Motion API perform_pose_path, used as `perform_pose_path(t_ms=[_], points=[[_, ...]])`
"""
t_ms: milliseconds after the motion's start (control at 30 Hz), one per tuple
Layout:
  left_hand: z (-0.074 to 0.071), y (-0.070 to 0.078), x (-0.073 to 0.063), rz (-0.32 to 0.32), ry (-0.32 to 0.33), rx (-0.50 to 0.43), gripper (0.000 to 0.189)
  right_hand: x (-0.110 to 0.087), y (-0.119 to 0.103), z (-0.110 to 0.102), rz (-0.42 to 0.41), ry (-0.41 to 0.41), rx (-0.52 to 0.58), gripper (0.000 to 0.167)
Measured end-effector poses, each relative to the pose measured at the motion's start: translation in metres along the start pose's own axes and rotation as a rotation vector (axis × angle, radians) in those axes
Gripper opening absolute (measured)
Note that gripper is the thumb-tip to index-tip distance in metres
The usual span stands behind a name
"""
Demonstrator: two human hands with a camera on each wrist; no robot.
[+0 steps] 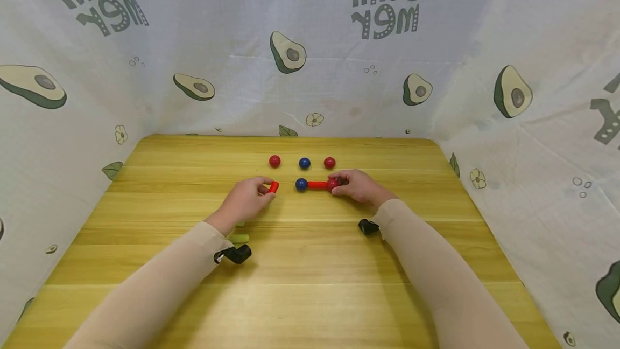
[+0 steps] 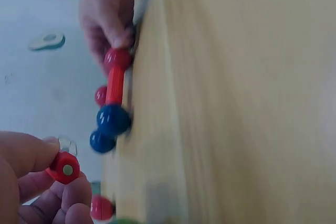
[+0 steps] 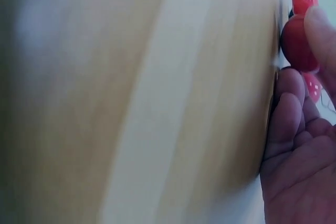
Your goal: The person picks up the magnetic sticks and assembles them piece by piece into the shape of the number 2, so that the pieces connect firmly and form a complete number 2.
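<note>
My left hand (image 1: 247, 198) pinches a short red rod (image 1: 273, 187) between thumb and fingers, over the table. In the left wrist view the end of this red rod (image 2: 67, 170) faces the camera and has a pale round disc in it. To the right, my right hand (image 1: 357, 185) grips a red ball (image 1: 332, 184) between thumb and fingers. That ball is joined to another red rod (image 1: 317, 185), whose left end carries a blue ball (image 1: 301, 184). In the right wrist view my thumb lies on the red ball (image 3: 298, 43). A gap separates the left hand's rod from the blue ball.
Behind the hands a red ball (image 1: 274, 161), a blue ball (image 1: 304, 163) and another red ball (image 1: 330, 162) stand in a row. Yellow-green rods (image 1: 239, 238) lie partly hidden under my left wrist. A printed cloth (image 1: 329, 96) hangs around the wooden table (image 1: 310, 295).
</note>
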State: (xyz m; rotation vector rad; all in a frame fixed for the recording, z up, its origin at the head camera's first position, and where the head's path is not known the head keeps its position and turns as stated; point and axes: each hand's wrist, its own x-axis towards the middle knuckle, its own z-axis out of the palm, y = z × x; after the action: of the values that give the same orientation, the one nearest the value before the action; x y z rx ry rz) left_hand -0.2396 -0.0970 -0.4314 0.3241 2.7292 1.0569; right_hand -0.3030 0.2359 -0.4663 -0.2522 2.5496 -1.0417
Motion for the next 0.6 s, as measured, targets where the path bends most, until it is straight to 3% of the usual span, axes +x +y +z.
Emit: perform_pose_path(t_ms=[267, 600], points=[[0.038, 0.020, 0.000, -0.029, -0.035, -0.053, 0.042, 0.000, 0.002, -0.006, -0.011, -0.027, -0.075, 0.046], [0.076, 0.045, 0.015, -0.064, -0.057, -0.096, 0.037, 0.003, -0.001, -0.008, 0.000, -0.041, -0.118, 0.044]])
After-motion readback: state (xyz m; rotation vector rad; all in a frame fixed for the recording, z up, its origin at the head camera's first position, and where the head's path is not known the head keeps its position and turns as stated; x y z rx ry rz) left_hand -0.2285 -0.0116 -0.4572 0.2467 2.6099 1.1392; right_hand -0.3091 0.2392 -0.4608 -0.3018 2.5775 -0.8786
